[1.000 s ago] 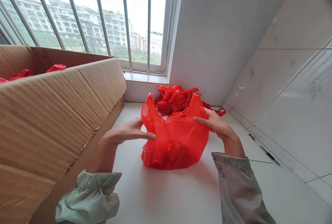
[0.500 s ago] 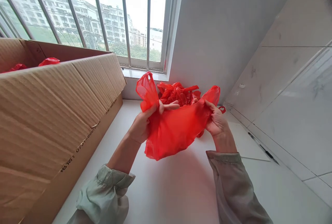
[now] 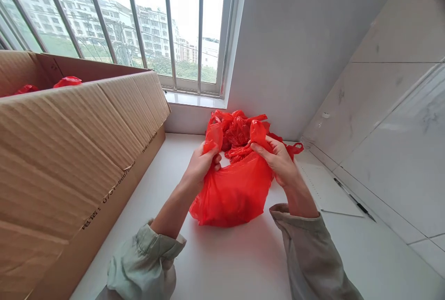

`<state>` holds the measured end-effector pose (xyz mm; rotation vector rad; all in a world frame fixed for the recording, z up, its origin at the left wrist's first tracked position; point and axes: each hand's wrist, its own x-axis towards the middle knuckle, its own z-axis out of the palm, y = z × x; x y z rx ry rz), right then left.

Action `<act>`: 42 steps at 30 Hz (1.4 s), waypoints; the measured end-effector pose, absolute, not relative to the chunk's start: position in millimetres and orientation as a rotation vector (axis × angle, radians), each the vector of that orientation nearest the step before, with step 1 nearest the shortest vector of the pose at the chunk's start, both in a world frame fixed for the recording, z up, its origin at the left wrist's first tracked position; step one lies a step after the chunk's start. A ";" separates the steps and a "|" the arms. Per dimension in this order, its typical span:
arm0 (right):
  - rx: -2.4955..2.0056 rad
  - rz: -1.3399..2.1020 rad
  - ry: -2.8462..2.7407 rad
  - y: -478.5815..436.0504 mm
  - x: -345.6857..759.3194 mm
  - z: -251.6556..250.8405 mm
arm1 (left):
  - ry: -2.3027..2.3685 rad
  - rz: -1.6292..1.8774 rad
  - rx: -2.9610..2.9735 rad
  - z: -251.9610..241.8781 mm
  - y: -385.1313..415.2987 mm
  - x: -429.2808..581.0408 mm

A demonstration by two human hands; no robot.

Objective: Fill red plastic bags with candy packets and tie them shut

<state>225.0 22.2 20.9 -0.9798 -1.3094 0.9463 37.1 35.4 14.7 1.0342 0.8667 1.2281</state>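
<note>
A red plastic bag (image 3: pixel 234 193) rests on the white counter (image 3: pixel 225 263) in front of me, full and rounded at the bottom. My left hand (image 3: pixel 201 163) is closed round the bag's left handle. My right hand (image 3: pixel 276 161) is closed round its right handle. Both handles are gathered upward, a short gap apart. Behind the bag lies a pile of red plastic bags (image 3: pixel 238 128) against the wall below the window.
A large open cardboard box (image 3: pixel 69 151) stands along the left, with red bags (image 3: pixel 67 81) showing inside. A barred window (image 3: pixel 174 26) is at the back. A tiled wall (image 3: pixel 392 119) rises on the right. A sheet of paper (image 3: pixel 327 191) and a pen (image 3: pixel 354 200) lie at right.
My hands took hold of the bag's two handles, lifted and spread them, then drew them closer together. The bag has settled back on the counter.
</note>
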 end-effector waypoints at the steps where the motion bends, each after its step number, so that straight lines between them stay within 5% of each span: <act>1: -1.008 0.783 -1.438 17.1 224.3 25.1 | 0.938 1.212 1.145 14.7 32.9 38.7; 5: -1.082 0.104 -1.823 -7.3 216.8 42.7 | 1.085 1.057 1.543 17.2 17.0 43.1; 8: -1.056 0.011 -2.010 -23.6 206.7 50.4 | 0.954 0.894 1.773 22.8 3.8 41.7; 15: -1.154 0.212 -1.891 -33.4 202.0 53.4 | 0.514 0.483 1.851 44.6 -3.7 23.8; 23: -0.961 0.834 -1.853 -39.8 201.1 57.2 | 0.595 0.558 1.991 40.7 -9.6 34.4; 30: -1.060 0.416 -1.871 -27.6 218.0 55.9 | 0.750 0.579 1.653 37.7 -9.0 36.4; 36: -1.134 0.993 -1.898 -15.4 240.7 46.8 | 0.857 0.578 1.690 27.6 -2.1 29.4; 42: -1.086 0.936 -1.579 -9.9 236.0 43.6 | 0.897 0.702 1.722 25.1 1.8 26.6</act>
